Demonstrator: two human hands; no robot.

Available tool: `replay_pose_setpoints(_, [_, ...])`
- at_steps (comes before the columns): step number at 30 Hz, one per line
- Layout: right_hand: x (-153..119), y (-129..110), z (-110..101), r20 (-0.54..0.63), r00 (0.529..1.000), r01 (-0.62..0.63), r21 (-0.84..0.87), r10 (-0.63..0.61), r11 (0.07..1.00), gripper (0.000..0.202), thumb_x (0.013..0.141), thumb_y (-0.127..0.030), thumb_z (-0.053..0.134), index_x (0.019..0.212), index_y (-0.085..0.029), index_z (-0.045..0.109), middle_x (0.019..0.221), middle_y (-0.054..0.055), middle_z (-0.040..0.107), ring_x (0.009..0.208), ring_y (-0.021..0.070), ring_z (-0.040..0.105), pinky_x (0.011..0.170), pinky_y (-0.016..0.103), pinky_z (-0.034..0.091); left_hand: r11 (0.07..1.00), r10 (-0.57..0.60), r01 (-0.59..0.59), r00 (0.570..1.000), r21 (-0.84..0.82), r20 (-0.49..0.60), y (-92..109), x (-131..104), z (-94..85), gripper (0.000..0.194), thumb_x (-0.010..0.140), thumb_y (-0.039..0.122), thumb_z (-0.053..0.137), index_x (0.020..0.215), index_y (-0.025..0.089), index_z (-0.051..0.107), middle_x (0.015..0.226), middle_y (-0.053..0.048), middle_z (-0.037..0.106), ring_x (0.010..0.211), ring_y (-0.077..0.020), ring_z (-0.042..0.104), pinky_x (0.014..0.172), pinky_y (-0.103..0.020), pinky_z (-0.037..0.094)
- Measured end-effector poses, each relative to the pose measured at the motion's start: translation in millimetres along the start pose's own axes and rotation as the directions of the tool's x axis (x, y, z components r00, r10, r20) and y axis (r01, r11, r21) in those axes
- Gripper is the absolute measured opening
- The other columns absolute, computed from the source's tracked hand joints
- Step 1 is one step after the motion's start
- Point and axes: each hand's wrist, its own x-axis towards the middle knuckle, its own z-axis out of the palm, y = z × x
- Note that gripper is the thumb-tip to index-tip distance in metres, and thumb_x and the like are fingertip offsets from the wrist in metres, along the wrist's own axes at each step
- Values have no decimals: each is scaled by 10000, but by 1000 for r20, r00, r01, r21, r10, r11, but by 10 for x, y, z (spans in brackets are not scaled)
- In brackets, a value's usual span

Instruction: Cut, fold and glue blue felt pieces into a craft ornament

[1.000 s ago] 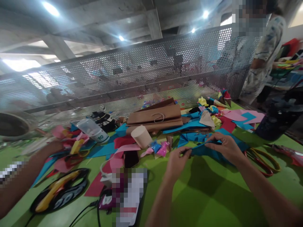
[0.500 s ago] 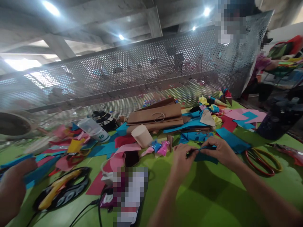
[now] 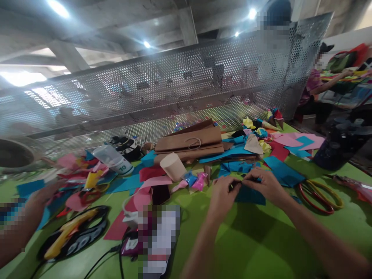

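Observation:
Over the green tabletop (image 3: 232, 240), my left hand (image 3: 225, 193) and my right hand (image 3: 264, 184) meet with fingertips pinched together. A small dark blue piece of sheet material (image 3: 250, 196) hangs from the pinch, mostly under my right hand. Whether it is paper or felt I cannot tell, and its top edge is hidden by my fingers. Just beyond lies crumpled blue material (image 3: 235, 169). Scissors with red and yellow handles (image 3: 319, 197) rest to the right of my right hand. Left of my left hand are small pink and blue wrapped bits (image 3: 199, 182).
Another person's hand (image 3: 48, 193) reaches over coloured scraps at left. Nearby are a yellow glue gun (image 3: 71, 234) on a black holder, a phone (image 3: 164, 240), a translucent cup (image 3: 113, 159), a cream roll (image 3: 173, 166), folded brown sheets (image 3: 188, 141) and a dark bottle (image 3: 343, 145). A perforated metal screen (image 3: 162, 93) stands behind.
My hands stay close together at the blue piece, with the fingers shifted slightly. At left, the other person's hand has moved further in over the scraps.

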Motion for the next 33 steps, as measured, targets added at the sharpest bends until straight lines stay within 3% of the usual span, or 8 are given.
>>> replay_pose_setpoints(5, [4, 1, -44, -125, 984, -103, 188, 128, 977, 290, 899, -500, 661, 1043, -269, 760, 1062, 59, 755, 966, 254, 658, 817, 353, 479, 978, -140, 116, 982, -172, -131, -89, 31, 8, 110, 901, 241, 631, 841, 185, 704, 811, -28, 694, 790, -184, 611, 713, -271, 435])
replay_pose_setpoints(10, [6, 64, -26, -248, 918, -195, 397, 309, 897, 393, 800, -538, 761, 1054, -245, 698, 1051, 52, 704, 895, 211, 614, 739, 308, 477, 905, -302, 206, 927, -373, -222, -127, 22, 18, 201, 889, 356, 641, 829, 167, 675, 734, -9, 633, 725, -159, 559, 667, -250, 426])
replay_pose_setpoints(13, [18, 105, 50, -139, 908, -265, 539, 394, 800, 511, 707, -527, 838, 1116, -260, 689, 1052, 40, 715, 955, 222, 632, 782, 317, 505, 853, -359, 236, 913, -465, -196, -142, 27, 71, 218, 859, 382, 669, 823, 166, 673, 737, -4, 620, 734, -154, 546, 676, -248, 421])
replay_pose_setpoints(18, [42, 169, 114, 36, 893, -376, 607, 449, 700, 450, 595, -501, 903, 894, -200, 751, 851, 55, 760, 765, 236, 685, 711, 370, 550, 771, -369, 316, 929, -553, 17, -211, 65, 147, 235, 814, 396, 707, 845, 163, 708, 780, -7, 649, 765, -152, 548, 712, -248, 413])
replay_pose_setpoints(20, [52, 200, 89, -20, 881, -353, 637, 472, 685, 451, 624, -499, 889, 957, -225, 756, 890, 38, 764, 780, 214, 678, 718, 343, 534, 750, -386, 335, 922, -571, 34, -256, 80, 148, 253, 803, 416, 713, 824, 164, 707, 770, 2, 640, 757, -143, 539, 713, -243, 405])
replay_pose_setpoints(25, [57, 223, 16, -225, 841, -229, 676, 492, 700, 398, 715, -525, 821, 1012, -271, 747, 923, -2, 732, 765, 147, 610, 692, 276, 454, 710, -504, 339, 857, -617, -108, -361, 76, 116, 342, 732, 494, 773, 774, 163, 695, 707, 19, 596, 722, -131, 508, 674, -228, 391])
replay_pose_setpoints(30, [48, 199, 68, -219, 841, -216, 703, 496, 678, 397, 681, -538, 830, 909, -222, 758, 831, 32, 710, 751, 176, 598, 635, 284, 423, 574, -565, 363, 824, -734, -34, -431, 38, 147, 416, 659, 525, 834, 798, 158, 695, 713, 16, 606, 695, -124, 526, 648, -225, 413])
replay_pose_setpoints(33, [40, 207, 81, -201, 837, -231, 712, 509, 663, 390, 684, -542, 825, 882, -215, 748, 804, 34, 704, 704, 165, 581, 601, 279, 407, 564, -570, 354, 821, -746, -42, -472, 38, 173, 435, 638, 523, 854, 811, 150, 715, 734, 3, 633, 704, -127, 555, 674, -233, 448])
